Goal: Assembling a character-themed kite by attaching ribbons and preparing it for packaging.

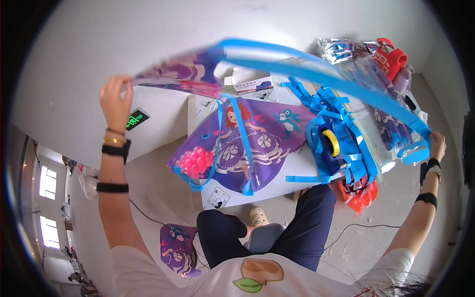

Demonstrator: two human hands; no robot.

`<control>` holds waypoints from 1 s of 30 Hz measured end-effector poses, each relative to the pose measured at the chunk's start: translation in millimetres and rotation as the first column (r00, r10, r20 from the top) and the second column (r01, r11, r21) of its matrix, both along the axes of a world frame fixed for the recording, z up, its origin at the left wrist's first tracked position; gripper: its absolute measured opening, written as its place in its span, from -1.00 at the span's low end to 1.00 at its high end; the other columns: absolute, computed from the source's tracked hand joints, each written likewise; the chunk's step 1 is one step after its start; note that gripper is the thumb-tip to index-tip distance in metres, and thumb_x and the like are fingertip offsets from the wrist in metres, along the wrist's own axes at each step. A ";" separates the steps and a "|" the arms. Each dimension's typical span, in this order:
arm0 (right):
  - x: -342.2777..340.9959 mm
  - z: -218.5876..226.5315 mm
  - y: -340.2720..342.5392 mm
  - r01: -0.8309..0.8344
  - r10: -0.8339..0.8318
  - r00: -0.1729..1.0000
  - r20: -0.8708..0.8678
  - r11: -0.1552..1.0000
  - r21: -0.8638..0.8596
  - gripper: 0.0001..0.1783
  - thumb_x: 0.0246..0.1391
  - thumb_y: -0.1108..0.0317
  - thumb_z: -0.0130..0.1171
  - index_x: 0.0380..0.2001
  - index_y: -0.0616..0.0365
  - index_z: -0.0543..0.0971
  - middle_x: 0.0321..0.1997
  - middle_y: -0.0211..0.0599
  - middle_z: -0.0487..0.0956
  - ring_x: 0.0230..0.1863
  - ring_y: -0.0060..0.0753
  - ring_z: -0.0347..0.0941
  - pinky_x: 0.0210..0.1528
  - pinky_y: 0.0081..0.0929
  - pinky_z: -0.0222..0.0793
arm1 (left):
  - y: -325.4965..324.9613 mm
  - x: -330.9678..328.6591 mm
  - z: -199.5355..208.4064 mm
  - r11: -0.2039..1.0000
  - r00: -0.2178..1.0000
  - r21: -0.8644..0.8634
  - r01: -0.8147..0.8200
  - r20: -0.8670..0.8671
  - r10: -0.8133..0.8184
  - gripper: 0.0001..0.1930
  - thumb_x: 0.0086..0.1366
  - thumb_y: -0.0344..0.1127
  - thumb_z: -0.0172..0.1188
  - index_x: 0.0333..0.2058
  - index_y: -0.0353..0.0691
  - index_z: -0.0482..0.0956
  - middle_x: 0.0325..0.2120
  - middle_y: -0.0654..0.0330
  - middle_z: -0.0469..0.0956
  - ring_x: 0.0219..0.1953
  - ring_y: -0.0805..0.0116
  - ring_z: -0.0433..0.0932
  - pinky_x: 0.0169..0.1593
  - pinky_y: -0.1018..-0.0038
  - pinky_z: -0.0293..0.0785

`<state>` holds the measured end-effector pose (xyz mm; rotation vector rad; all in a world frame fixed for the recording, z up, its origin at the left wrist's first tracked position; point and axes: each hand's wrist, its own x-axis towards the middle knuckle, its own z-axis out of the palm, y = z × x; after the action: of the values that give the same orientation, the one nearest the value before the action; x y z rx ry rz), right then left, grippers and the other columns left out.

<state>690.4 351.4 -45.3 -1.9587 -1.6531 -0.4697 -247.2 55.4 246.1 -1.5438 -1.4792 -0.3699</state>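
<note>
My left hand [117, 96], raised at the left, pinches the tip of a purple printed fabric piece [183, 74], which looks like a kite sail and is smeared by motion. Long blue ribbons [321, 74] stretch from its other end across to the right. My right hand [436, 146] is closed on the far ends of these ribbons. Below them, a second purple printed sail [230, 151] with a cartoon figure lies flat on a white board [267, 195]. Blue ribbon strips cross it, and a heap of small pink pieces [195, 162] sits on its left corner.
A tangled pile of blue ribbons [316, 133] with a yellow ring-shaped thing [330, 143] lies at the right. Behind are a small white box [251, 83], plastic-wrapped bundles [346, 49] and a red bag [390, 59]. Another printed piece [178, 250] lies low beside my leg.
</note>
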 end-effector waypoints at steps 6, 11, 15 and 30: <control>-5.4 -12.7 -26.7 0.255 -0.251 0.966 0.055 0.964 -0.081 -0.80 0.11 0.05 0.26 -0.19 -0.31 0.67 -0.02 -0.37 0.56 0.05 -0.13 0.50 0.08 -0.14 0.41 | -83.1 22.9 -148.8 0.959 0.991 -0.280 0.043 0.131 -0.006 -0.91 0.12 -0.41 0.25 -0.37 -0.18 0.54 -0.35 0.15 0.49 -0.24 0.08 0.49 -0.10 0.14 0.40; 17.6 -22.6 -13.1 0.230 -0.275 0.930 -0.242 0.953 -0.198 -0.70 0.08 0.03 0.29 -0.11 -0.28 0.71 -0.03 -0.31 0.66 0.02 -0.17 0.59 0.05 -0.25 0.47 | -117.0 50.8 -298.9 0.918 0.921 -0.392 0.069 0.378 0.092 -0.92 0.13 -0.38 0.26 -0.41 -0.17 0.53 -0.37 0.18 0.47 -0.26 0.13 0.49 -0.19 0.21 0.45; -0.9 -51.2 14.4 0.066 -0.168 0.860 -0.482 0.973 -0.223 -0.70 0.15 0.14 0.23 -0.10 -0.01 0.71 -0.23 -0.22 0.72 -0.20 -0.36 0.68 -0.13 -0.39 0.54 | -148.6 76.4 -383.6 0.868 0.888 -0.496 0.033 0.413 0.202 -0.91 0.11 -0.38 0.27 -0.39 -0.16 0.54 -0.38 0.20 0.46 -0.26 0.13 0.50 -0.25 0.22 0.46; -25.2 -9.9 92.5 -0.387 0.065 -0.040 -0.997 0.919 0.076 -0.29 0.21 0.08 0.24 0.34 0.09 0.30 0.32 -0.26 0.38 0.23 -0.29 0.42 0.23 -0.34 0.41 | -199.4 152.2 -443.3 0.629 0.850 -0.745 0.221 0.463 0.250 -0.35 0.18 -0.22 0.23 0.26 -0.15 0.33 0.23 -0.03 0.29 0.23 -0.08 0.29 0.31 0.04 0.23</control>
<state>665.1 444.0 -55.2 -1.2899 -0.8779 1.1900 -95.1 -144.1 -197.2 -2.2328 -2.2983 -0.1228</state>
